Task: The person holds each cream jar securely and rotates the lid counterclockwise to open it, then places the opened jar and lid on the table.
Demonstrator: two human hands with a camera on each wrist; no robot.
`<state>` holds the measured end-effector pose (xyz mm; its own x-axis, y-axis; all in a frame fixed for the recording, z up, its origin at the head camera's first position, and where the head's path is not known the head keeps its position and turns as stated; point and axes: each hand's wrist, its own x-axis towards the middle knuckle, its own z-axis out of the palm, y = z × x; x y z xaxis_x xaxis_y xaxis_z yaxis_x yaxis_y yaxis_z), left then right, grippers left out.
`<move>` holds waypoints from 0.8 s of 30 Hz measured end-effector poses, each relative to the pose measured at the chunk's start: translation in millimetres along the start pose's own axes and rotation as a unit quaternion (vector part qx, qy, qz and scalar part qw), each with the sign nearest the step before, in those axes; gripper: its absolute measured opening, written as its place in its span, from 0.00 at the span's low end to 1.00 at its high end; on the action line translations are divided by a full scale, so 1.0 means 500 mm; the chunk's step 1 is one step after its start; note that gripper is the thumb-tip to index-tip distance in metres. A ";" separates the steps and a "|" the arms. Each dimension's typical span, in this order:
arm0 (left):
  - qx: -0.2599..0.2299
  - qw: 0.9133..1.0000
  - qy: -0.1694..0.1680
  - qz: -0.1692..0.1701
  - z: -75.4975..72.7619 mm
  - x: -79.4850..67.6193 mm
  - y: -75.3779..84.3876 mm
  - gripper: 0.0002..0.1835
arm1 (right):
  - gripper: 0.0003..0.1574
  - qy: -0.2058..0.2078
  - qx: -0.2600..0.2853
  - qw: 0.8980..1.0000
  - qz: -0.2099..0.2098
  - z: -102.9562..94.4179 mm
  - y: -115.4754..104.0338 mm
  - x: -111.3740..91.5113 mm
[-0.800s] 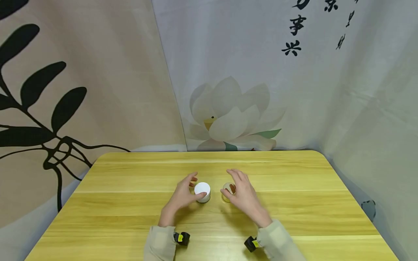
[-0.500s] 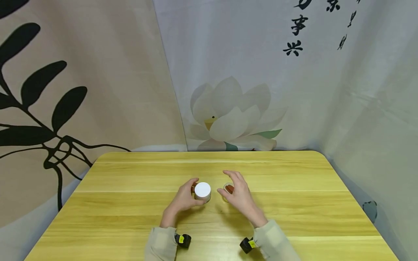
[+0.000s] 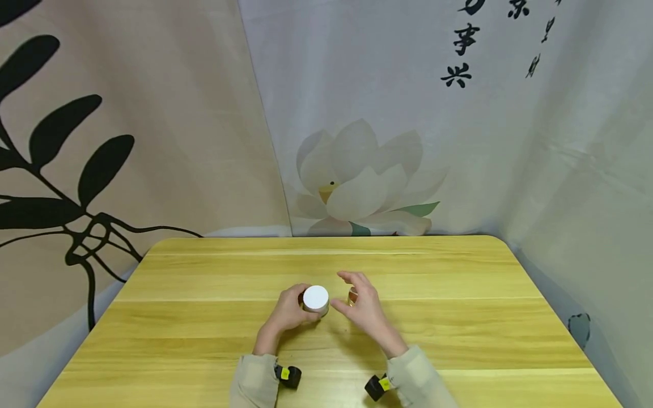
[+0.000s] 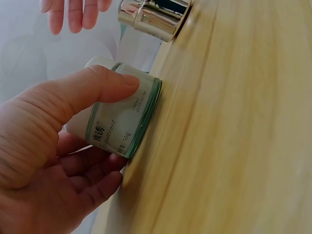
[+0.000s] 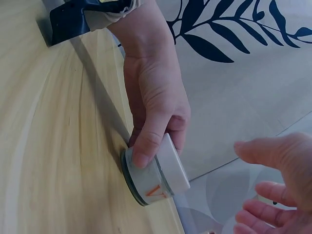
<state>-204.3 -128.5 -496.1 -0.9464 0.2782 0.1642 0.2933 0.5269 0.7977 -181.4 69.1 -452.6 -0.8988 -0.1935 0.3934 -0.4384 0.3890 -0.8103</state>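
A squat cosmetic cream jar [image 3: 316, 297] with a white lid stands on the wooden table, its pale body and green-tinted base clear in the left wrist view [image 4: 122, 114]. My left hand [image 3: 287, 311] grips it from the left, thumb [image 4: 109, 85] on the near side and fingers around the far side. To the jar's right, my right hand [image 3: 364, 309] holds nothing; its thumb and fingers are spread apart and point towards the lid without touching it. Partly hidden behind the right hand, a shiny gold container [image 4: 156, 19] stands on the table.
The light wooden table [image 3: 459, 317] has rounded far corners. Behind it hangs a pale curtain [image 3: 388, 85] printed with a flower, leaves and dark characters. A black wrist camera [image 3: 289, 377] sits at the left sleeve and another black camera [image 3: 376, 387] at the right sleeve.
My left fingers have closed around the cream jar. My right hand has moved left, away from over the gold container and nearer to the jar. The jar stays in place.
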 end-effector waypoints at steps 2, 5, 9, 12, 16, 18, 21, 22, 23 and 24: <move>0.001 1.000 0.003 -0.002 0.000 0.000 -0.001 0.29 | 0.33 -0.002 0.001 1.000 0.000 0.002 0.000 0.000; -0.002 1.000 0.009 -0.008 -0.001 0.002 0.001 0.28 | 0.33 -0.004 0.000 1.000 -0.001 0.004 -0.001 0.001; -0.012 1.000 0.012 -0.005 -0.005 0.006 0.010 0.29 | 0.33 -0.003 -0.003 1.000 -0.004 0.003 -0.004 0.002; -0.026 1.000 0.014 -0.002 -0.012 0.008 0.025 0.29 | 0.32 -0.001 0.000 1.000 -0.006 0.002 -0.009 0.005; -0.047 0.999 0.019 0.006 -0.021 0.011 0.053 0.29 | 0.31 0.010 0.002 1.000 -0.015 -0.006 -0.021 0.009; -0.057 0.998 0.025 0.012 -0.026 0.013 0.069 0.30 | 0.31 0.019 -0.002 1.000 -0.023 -0.013 -0.029 0.011; -0.071 0.997 0.034 0.016 -0.032 0.016 0.092 0.30 | 0.30 0.031 -0.002 0.999 -0.033 -0.025 -0.040 0.014; -0.075 0.996 0.036 0.017 -0.033 0.016 0.099 0.30 | 0.30 0.034 -0.001 0.999 -0.036 -0.029 -0.044 0.015; -0.078 0.996 0.038 0.018 -0.035 0.017 0.106 0.30 | 0.30 0.036 0.002 0.999 -0.039 -0.033 -0.048 0.016; -0.082 0.996 0.040 0.021 -0.036 0.017 0.112 0.30 | 0.30 0.038 0.005 0.998 -0.040 -0.037 -0.053 0.016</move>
<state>-198.5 -111.0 -439.5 -0.9436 0.2285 0.2398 0.3128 0.3765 0.8720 -177.3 74.2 -419.9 -0.8583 -0.1556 0.4889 -0.5098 0.3659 -0.7786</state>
